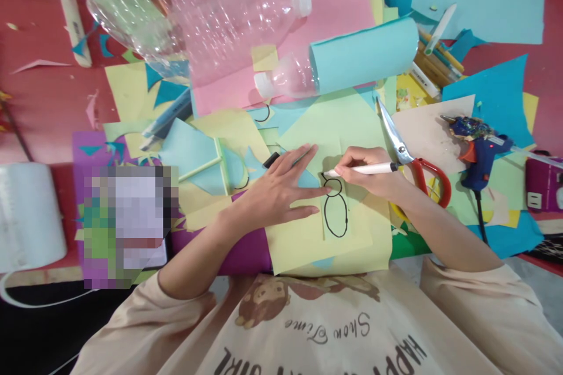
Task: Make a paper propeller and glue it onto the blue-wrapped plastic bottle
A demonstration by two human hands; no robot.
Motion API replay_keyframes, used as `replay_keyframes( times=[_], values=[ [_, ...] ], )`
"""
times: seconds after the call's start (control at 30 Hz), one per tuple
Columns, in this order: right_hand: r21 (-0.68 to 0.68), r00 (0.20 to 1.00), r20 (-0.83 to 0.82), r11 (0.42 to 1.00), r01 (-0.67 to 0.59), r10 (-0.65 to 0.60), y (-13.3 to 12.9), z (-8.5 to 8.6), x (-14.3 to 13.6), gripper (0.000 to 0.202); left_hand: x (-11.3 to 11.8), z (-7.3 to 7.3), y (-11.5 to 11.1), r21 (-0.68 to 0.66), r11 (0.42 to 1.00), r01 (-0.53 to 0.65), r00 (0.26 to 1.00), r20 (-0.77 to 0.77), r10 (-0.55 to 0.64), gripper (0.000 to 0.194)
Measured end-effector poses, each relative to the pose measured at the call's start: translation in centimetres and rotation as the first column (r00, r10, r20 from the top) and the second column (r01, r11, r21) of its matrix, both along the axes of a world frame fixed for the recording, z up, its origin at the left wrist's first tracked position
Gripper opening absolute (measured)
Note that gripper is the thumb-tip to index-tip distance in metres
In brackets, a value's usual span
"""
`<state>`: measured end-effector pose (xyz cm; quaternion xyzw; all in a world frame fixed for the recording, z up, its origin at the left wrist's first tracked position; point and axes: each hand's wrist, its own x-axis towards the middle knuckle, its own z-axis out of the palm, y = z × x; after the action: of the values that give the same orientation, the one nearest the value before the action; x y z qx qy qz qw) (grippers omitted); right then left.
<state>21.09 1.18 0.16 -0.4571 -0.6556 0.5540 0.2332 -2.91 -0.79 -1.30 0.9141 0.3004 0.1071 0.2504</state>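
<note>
My right hand (361,171) grips a white marker (373,169), its tip touching a pale green piece of paper (331,224). Black outlines are on that paper: a small circle above a larger oval, with a short line at the marker's tip. My left hand (285,187) lies flat on the paper with fingers spread, just left of the drawing. By its fingers is a black marker cap (270,159); whether the hand touches it I cannot tell. Yellow paper (303,252) lies beneath the green piece.
Red-handled scissors (402,149) lie open right of my right hand. A blue glue gun (479,158) rests farther right. Clear plastic bottles (246,17), one wrapped in blue paper (365,55), lie behind. Paper scraps cover the red table (30,88). A blurred-out object (132,222) is at left.
</note>
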Motion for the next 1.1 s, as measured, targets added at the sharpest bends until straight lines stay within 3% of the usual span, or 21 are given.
replay_keyframes(
  times=[1.1],
  values=[
    [0.092, 0.997, 0.039, 0.994, 0.065, -0.069, -0.06, 0.2, -0.34, 0.021, 0.06, -0.02, 0.04, -0.017, 1.0, -0.005, 1.0, -0.002, 0.005, 0.037]
  ],
)
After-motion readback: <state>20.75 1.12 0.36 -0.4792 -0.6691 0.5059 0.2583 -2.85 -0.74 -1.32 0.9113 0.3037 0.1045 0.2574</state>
